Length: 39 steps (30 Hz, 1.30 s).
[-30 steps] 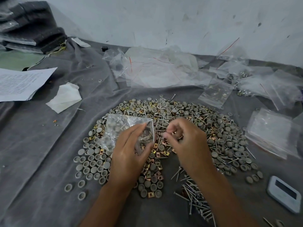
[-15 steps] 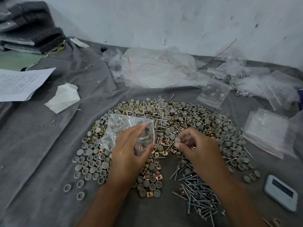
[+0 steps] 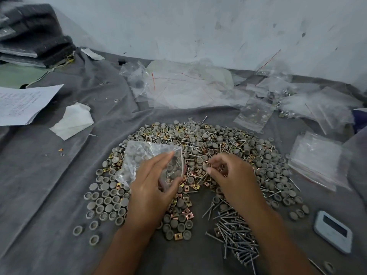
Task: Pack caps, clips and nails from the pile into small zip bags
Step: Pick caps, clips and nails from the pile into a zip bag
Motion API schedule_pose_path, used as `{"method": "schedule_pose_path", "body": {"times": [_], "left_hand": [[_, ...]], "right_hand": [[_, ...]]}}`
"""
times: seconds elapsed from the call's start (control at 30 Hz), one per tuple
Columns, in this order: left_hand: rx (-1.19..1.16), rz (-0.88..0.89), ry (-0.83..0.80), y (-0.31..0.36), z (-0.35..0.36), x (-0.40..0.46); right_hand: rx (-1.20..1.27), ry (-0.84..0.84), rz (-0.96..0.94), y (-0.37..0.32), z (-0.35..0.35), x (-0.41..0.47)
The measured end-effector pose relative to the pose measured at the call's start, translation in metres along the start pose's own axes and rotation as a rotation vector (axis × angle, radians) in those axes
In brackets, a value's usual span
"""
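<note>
Now the left hand (image 3: 153, 192) pinches a small zip bag (image 3: 148, 159) open at the frame's middle, over the pile (image 3: 228, 143). The right hand (image 3: 236, 175) fingers pinch small parts. Next, drop them inside the bag.

Head view, down, probably near

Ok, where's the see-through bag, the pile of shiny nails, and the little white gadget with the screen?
Clear plastic zip bag (image 3: 139, 155): head view, on its upper crinkled part above the left hand.
Loose heap of silver metal nails (image 3: 236, 233): head view, middle of the heap.
White rectangular device with dark screen (image 3: 333, 231): head view, on its screen.
</note>
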<state>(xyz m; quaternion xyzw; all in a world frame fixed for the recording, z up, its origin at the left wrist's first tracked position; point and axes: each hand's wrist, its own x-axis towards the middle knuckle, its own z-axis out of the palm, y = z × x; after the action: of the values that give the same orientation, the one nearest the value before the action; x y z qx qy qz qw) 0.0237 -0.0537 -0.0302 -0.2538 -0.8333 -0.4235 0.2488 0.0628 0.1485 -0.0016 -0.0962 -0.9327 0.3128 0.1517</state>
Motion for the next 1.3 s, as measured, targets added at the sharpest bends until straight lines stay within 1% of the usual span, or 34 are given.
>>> {"method": "schedule_pose_path", "body": {"times": [0.1, 0.17, 0.27, 0.33, 0.4, 0.43, 0.5, 0.57, 0.6, 0.7, 0.77, 0.83, 0.9, 0.97, 1.03, 1.1, 1.13, 1.3], "left_hand": [[-0.001, 0.012, -0.016, -0.002, 0.004, -0.002], [-0.011, 0.015, -0.017, -0.003, 0.005, -0.003], [-0.026, 0.024, -0.022, -0.003, 0.006, -0.004], [-0.04, 0.032, -0.031, -0.003, 0.006, -0.004], [-0.058, 0.016, -0.046, -0.003, 0.006, -0.004], [-0.069, 0.0, -0.053, -0.003, 0.006, -0.005], [-0.089, -0.023, -0.052, -0.005, 0.006, -0.005], [-0.098, -0.027, -0.043, -0.007, 0.006, -0.004], [-0.1, -0.024, -0.037, -0.007, 0.005, -0.003], [-0.112, -0.014, -0.02, -0.009, 0.005, -0.001], [-0.1, -0.008, -0.007, -0.01, 0.006, -0.002], [-0.093, -0.02, -0.006, -0.01, 0.006, -0.002], [-0.095, -0.031, -0.011, -0.009, 0.006, -0.002], [-0.092, -0.033, -0.017, -0.009, 0.007, -0.001], [-0.089, -0.031, -0.018, -0.009, 0.007, -0.001], [-0.093, -0.032, -0.019, -0.01, 0.007, -0.002], [-0.095, -0.033, -0.019, -0.011, 0.007, -0.002], [-0.097, -0.027, -0.021, -0.01, 0.007, -0.002]], "right_hand": [[-0.179, -0.079, 0.02, 0.013, 0.005, 0.003], [-0.26, -0.082, -0.023, 0.013, 0.01, 0.006], [-0.297, -0.044, -0.123, 0.007, 0.014, 0.01], [-0.293, -0.065, -0.153, 0.003, 0.015, 0.01], [-0.249, -0.07, -0.147, 0.003, 0.015, 0.009], [-0.187, -0.051, -0.122, 0.003, 0.013, 0.009], [0.027, 0.019, -0.087, -0.004, 0.009, 0.004], [0.193, 0.062, -0.143, -0.02, 0.01, -0.004], [0.212, 0.071, -0.195, -0.03, 0.013, -0.008], [0.126, 0.125, -0.312, -0.052, 0.026, -0.017], [0.007, 0.143, -0.332, -0.057, 0.032, -0.018], [-0.014, 0.124, -0.282, -0.054, 0.032, -0.017], [0.036, 0.154, -0.192, -0.041, 0.026, -0.013], [0.025, 0.172, -0.092, -0.022, 0.018, -0.004], [-0.083, 0.085, -0.023, -0.007, 0.014, 0.004], [-0.214, -0.02, -0.015, 0.0, 0.017, 0.01], [-0.251, -0.046, -0.028, 0.0, 0.019, 0.012], [-0.355, -0.041, -0.142, -0.002, 0.024, 0.015]]}}
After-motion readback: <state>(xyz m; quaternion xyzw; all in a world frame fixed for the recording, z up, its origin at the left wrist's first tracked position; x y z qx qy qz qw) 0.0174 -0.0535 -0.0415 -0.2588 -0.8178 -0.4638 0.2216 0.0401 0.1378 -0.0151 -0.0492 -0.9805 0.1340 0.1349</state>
